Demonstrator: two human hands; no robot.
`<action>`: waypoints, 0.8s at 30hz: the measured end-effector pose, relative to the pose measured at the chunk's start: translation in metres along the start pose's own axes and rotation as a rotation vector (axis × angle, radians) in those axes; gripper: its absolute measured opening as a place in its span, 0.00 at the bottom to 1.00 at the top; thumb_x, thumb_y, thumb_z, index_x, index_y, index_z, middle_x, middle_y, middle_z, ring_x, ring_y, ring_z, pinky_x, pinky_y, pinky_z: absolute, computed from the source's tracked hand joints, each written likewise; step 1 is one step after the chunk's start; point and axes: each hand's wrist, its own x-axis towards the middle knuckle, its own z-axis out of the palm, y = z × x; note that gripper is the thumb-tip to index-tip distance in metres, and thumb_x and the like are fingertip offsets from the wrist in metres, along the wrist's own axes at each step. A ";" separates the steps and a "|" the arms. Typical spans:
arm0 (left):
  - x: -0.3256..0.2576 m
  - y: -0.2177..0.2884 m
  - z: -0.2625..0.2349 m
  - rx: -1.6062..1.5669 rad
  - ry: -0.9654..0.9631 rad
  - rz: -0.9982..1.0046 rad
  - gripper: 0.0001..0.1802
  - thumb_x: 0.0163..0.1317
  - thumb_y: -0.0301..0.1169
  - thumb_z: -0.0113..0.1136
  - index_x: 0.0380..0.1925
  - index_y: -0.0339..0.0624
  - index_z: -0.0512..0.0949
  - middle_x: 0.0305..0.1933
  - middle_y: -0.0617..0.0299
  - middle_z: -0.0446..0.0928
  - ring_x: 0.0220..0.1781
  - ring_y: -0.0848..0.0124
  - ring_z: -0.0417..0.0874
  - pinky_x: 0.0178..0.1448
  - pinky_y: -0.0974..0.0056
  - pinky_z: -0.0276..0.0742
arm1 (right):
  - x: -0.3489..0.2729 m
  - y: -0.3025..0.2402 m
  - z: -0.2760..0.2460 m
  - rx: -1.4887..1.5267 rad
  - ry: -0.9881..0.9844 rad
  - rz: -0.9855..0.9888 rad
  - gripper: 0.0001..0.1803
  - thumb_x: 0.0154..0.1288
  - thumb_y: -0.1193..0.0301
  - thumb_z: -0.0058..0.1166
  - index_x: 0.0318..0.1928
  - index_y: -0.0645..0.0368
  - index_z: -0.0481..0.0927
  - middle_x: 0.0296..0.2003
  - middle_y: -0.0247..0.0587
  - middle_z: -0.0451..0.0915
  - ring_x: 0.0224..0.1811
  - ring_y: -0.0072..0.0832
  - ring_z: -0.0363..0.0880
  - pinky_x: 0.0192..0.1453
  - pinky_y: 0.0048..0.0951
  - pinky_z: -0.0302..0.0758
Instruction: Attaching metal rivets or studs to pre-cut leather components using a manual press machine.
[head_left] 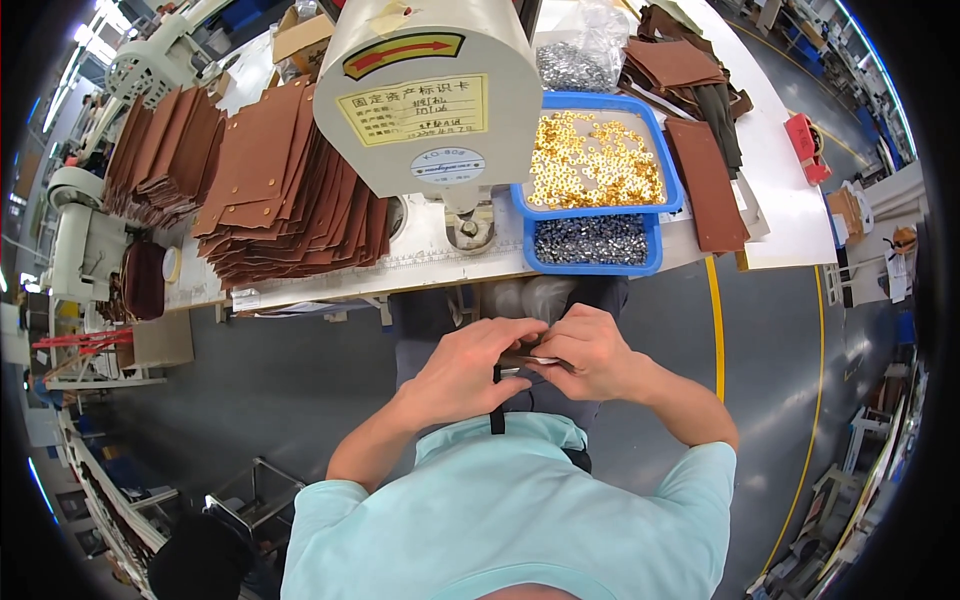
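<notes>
My left hand [470,365] and my right hand [590,350] meet in front of my chest, below the workbench edge. Together they pinch a small dark brown piece [527,358] with a pale edge; most of it is hidden by my fingers. A narrow black strap [497,400] hangs down from under my left hand. Both hands are closed around the piece, fingertips touching. Above them stands a cream-coloured press machine [430,90] with its punch post [470,225] over the white bench.
A blue tray of gold rivets [595,160] and a blue tray of dark rivets [595,240] sit right of the machine. Stacks of brown leather panels [290,190] lie to the left, more brown pieces [705,180] to the right. A yellow floor line [715,330] runs by.
</notes>
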 end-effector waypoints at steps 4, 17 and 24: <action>-0.003 -0.007 0.009 -0.063 -0.089 -0.160 0.36 0.53 0.21 0.73 0.65 0.43 0.75 0.41 0.57 0.87 0.44 0.57 0.88 0.49 0.57 0.85 | 0.005 0.004 0.008 0.006 0.032 -0.052 0.08 0.51 0.72 0.72 0.32 0.54 0.85 0.28 0.32 0.82 0.27 0.32 0.80 0.35 0.33 0.72; -0.001 -0.001 -0.012 0.103 0.008 -0.212 0.33 0.63 0.20 0.64 0.69 0.49 0.70 0.48 0.52 0.85 0.47 0.54 0.87 0.50 0.57 0.84 | 0.076 0.162 -0.072 -0.372 -0.001 0.624 0.07 0.57 0.72 0.67 0.37 0.58 0.91 0.32 0.49 0.88 0.37 0.45 0.88 0.47 0.43 0.83; 0.005 -0.002 -0.026 -0.137 -0.026 -0.599 0.32 0.67 0.22 0.60 0.71 0.44 0.68 0.56 0.49 0.81 0.55 0.52 0.85 0.60 0.58 0.80 | 0.073 0.167 -0.057 -0.529 0.000 0.567 0.05 0.58 0.73 0.62 0.30 0.61 0.88 0.30 0.53 0.86 0.34 0.50 0.86 0.44 0.46 0.82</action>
